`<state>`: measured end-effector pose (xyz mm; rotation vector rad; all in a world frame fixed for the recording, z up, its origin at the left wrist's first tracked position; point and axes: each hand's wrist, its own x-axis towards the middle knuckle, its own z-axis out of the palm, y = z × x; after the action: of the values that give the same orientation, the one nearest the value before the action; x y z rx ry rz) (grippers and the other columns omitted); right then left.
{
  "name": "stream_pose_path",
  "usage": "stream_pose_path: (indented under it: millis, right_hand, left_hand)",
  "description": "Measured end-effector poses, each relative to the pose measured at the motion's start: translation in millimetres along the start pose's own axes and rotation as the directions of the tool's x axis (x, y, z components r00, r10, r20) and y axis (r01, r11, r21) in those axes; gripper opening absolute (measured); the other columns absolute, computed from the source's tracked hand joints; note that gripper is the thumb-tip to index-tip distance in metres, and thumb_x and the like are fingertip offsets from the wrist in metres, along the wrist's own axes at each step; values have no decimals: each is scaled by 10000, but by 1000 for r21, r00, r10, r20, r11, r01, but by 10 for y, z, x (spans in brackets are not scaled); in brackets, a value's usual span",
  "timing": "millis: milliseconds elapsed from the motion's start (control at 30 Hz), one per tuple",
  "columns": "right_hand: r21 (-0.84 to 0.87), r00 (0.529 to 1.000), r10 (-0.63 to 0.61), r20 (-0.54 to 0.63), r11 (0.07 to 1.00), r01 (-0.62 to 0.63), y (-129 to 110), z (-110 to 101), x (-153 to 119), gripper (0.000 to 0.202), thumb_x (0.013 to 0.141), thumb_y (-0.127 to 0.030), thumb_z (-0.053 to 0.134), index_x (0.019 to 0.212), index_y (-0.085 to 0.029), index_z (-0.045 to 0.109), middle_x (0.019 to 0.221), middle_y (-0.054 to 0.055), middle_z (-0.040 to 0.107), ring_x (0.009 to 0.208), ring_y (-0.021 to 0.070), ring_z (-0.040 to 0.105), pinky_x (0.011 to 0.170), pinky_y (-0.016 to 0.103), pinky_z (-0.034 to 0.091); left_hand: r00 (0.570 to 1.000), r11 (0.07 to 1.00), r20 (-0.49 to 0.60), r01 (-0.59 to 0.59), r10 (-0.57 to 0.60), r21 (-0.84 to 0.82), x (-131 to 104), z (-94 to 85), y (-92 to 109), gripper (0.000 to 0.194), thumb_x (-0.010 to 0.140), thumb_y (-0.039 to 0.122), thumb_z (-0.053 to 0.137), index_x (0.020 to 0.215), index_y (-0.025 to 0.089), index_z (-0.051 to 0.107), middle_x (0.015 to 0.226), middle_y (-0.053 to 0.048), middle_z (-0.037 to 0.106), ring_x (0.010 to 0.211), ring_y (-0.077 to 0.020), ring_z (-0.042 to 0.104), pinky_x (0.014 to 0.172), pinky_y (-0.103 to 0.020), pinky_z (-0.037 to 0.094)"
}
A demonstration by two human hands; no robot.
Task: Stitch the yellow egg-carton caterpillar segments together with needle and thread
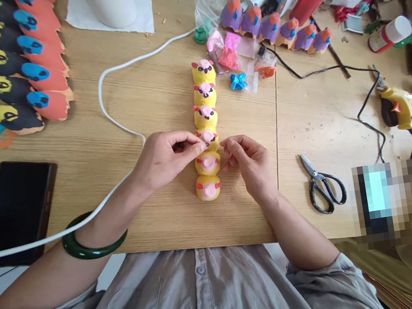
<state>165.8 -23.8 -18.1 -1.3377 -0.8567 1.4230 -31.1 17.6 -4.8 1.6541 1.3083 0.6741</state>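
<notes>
A row of several yellow clay figures (207,118) with pink faces and red ears runs up the middle of the table. The three farthest have dark eye marks, while the two nearest have plain pink faces. My left hand (170,157) reaches in from the left, thumb and index fingertip pinched at the face of the fourth figure (209,138). Whatever is in that pinch is too small to make out. Just right of the row, my right hand (249,161) has its fingers curled and fingertips together, apart from the figures; its contents are hidden.
Scissors (322,183) lie at right, near a yellow glue gun (398,107) with a black cord. Bags of coloured clay (227,50) and purple figures (274,28) stand behind. A white cable (101,87) crosses the left side, near a phone (17,203) and dark-and-orange pieces (41,65).
</notes>
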Motion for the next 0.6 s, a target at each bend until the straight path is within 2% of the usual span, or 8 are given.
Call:
stream_pose_path:
  millis: [133, 300, 433, 600]
  right_hand:
    - [8, 1000, -5, -8, 1000, 5, -1, -4, 18, 260, 906, -450, 778, 844, -201, 743, 687, -39, 596, 563, 81, 532, 530, 223, 548]
    - [-29, 1000, 5, -10, 1000, -5, 17, -20, 32, 301, 911, -500, 764, 856, -206, 725, 690, -35, 601, 570, 85, 537, 538, 231, 547]
    - [-15, 1000, 12, -8, 1000, -12, 25, -19, 43, 298, 898, -498, 776, 852, -208, 730, 691, -33, 605, 565, 85, 526, 537, 238, 549]
    - [-2, 1000, 20, -7, 1000, -20, 25, -15, 48, 297, 890, -493, 785, 843, -205, 731, 681, -35, 594, 568, 86, 514, 530, 238, 545]
  left_hand:
    - [999, 998, 26, 19, -21, 57, 70, -65, 26, 289, 882, 466, 713, 847, 206, 832, 712, -4, 727, 607, -130, 535, 579, -269, 354]
    - [997, 992, 60, 45, -52, 118, 97, -115, 58, 276, 865, 435, 701, 854, 192, 832, 734, -6, 734, 648, -135, 551, 612, -261, 366]
    - [998, 994, 48, 26, -31, 102, 113, -116, 32, 266, 853, 445, 722, 797, 202, 817, 709, -9, 725, 675, -152, 585, 621, -259, 394]
    - [998, 995, 50, 29, -34, 92, 139, -128, 16, 234, 833, 403, 721, 770, 194, 805, 700, -11, 710, 663, -144, 558, 614, -258, 379]
